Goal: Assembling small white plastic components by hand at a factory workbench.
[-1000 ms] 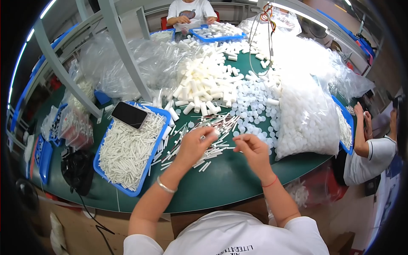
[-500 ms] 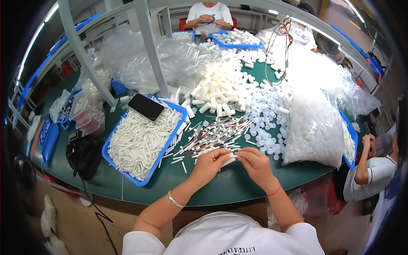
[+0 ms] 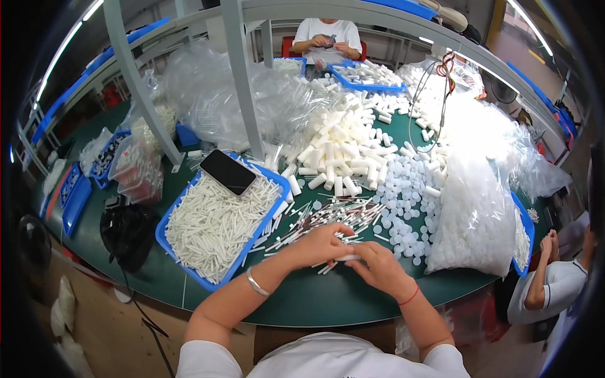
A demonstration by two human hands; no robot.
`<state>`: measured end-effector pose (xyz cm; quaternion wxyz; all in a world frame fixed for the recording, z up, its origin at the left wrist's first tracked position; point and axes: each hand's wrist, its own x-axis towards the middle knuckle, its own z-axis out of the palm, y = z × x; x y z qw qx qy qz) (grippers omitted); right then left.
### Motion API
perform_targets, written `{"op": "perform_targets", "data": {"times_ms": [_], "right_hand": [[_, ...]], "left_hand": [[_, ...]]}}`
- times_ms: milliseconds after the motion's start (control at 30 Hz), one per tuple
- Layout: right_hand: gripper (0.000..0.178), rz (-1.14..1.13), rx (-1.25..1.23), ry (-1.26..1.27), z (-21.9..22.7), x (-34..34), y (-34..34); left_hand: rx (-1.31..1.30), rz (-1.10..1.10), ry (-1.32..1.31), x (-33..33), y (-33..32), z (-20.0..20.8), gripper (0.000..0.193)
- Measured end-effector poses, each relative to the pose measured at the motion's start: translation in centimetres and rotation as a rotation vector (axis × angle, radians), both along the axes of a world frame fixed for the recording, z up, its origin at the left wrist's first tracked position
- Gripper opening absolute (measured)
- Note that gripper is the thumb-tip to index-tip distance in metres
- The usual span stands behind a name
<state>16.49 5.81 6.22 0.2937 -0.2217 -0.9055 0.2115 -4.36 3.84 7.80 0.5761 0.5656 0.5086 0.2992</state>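
My right hand [image 3: 381, 269] pinches a short white cylinder [image 3: 348, 257], held just above the green table at its near side. My left hand [image 3: 315, 246] is close beside it, above the near edge of a loose pile of thin white sticks with dark reddish parts [image 3: 337, 215]. The left fingers are curled, and what lies between them is hidden. Beyond the sticks is a heap of thicker white cylinders [image 3: 343, 148]. Small translucent round caps [image 3: 403, 211] are spread to the right of the sticks.
On the left, a blue tray [image 3: 165, 242] of white sticks bears a phone [image 3: 228, 172]. A full clear bag [image 3: 472, 220] stands on the right. Grey frame posts [image 3: 242, 82] rise from the table [image 3: 302, 302]. A wire loop [image 3: 413, 120] hangs over it. Two people sit at the table, opposite and at right.
The view has shifted, so the table sits lower and further right. My left index finger has lifted and the left hand has turned over the sticks; the right keeps its pinch on the cylinder.
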Motion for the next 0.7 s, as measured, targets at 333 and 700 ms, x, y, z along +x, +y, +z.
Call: {"op": "perform_targets", "data": {"times_ms": [333,700], "right_hand": [[0.027,-0.182,-0.081,0.118,-2.8,-0.7,1.6],[0.026,-0.245,-0.208,0.251,-2.3,0.1,2.7]], "left_hand": [[0.804,0.589,1.385,-11.8,20.8,-0.7,0.015],[1.207,0.413,0.87,-8.5,12.5,-0.5,0.032]]}}
